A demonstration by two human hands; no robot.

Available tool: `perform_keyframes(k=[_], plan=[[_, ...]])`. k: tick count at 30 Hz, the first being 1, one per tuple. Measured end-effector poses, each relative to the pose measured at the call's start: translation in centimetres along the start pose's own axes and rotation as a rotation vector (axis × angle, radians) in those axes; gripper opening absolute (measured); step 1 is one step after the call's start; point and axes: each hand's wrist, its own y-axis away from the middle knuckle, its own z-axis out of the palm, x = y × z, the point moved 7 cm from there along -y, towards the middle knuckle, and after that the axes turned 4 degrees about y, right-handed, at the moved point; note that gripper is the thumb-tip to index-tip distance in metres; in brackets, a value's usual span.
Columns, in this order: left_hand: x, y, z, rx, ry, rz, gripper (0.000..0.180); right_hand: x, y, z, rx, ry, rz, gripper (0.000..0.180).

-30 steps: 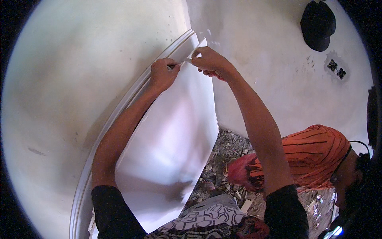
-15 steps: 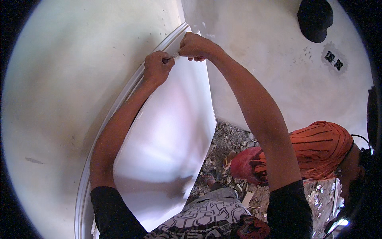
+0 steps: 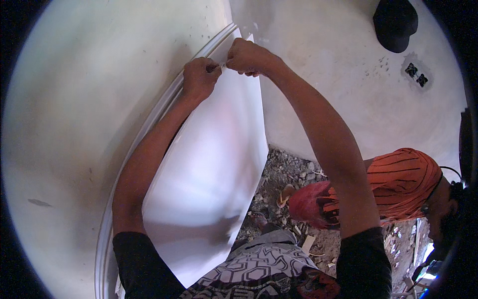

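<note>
A large glossy white panel [image 3: 209, 149] stands tilted in front of me, along the wall. Near its top end my left hand [image 3: 200, 78] is closed, thumb and fingers pinched together. My right hand [image 3: 249, 57] is curled into a fist just to its right, also over the panel's top. A tiny pale bit shows in the small gap between the two hands; it is too small to name. Behind the panel, long white strips of trim [image 3: 144, 137] run along its left edge, and my left forearm crosses in front of them.
Plain walls meet in a corner beyond the panel. On the right wall hang a black cap [image 3: 396, 25] and an open socket box [image 3: 417, 74]. A person in an orange striped top [image 3: 403, 184] is close at my right. Rubble and wood scraps [image 3: 308, 244] cover the ground.
Both hands have shifted slightly, the right one a little to the right, and both stay closed. The panel's top appears slightly higher in view. The person at right has moved a little.
</note>
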Motion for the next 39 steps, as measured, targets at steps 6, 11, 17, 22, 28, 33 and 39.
perform_keyframes(k=[6,11,17,22,28,33,39], plan=[[-0.6,-0.7,0.4,0.020,0.019,0.035,0.023,1.1,-1.4,0.9,0.015,-0.064,-0.057,0.021],[0.0,-0.3,0.7,0.004,0.017,-0.055,0.024,1.3,-0.3,0.6,-0.016,-0.160,-0.016,0.022],[-0.7,-0.8,0.1,0.102,0.026,-0.110,0.027,1.7,-1.5,0.6,0.041,-0.127,0.000,0.023],[-0.9,0.2,-0.2,0.191,-0.030,-0.165,0.031,0.7,0.6,1.3,0.053,0.043,-0.038,0.023],[-0.9,-0.3,-0.4,0.175,0.003,-0.223,0.035,0.7,-0.2,0.8,-0.019,-0.026,0.049,0.029],[-2.1,-0.2,-0.2,0.210,-0.023,-0.186,0.035,-0.4,1.5,1.3,0.026,0.068,0.014,0.024],[-1.3,-0.3,-0.6,0.120,-0.021,-0.321,0.033,1.1,0.1,1.7,0.071,-0.159,0.051,0.025]])
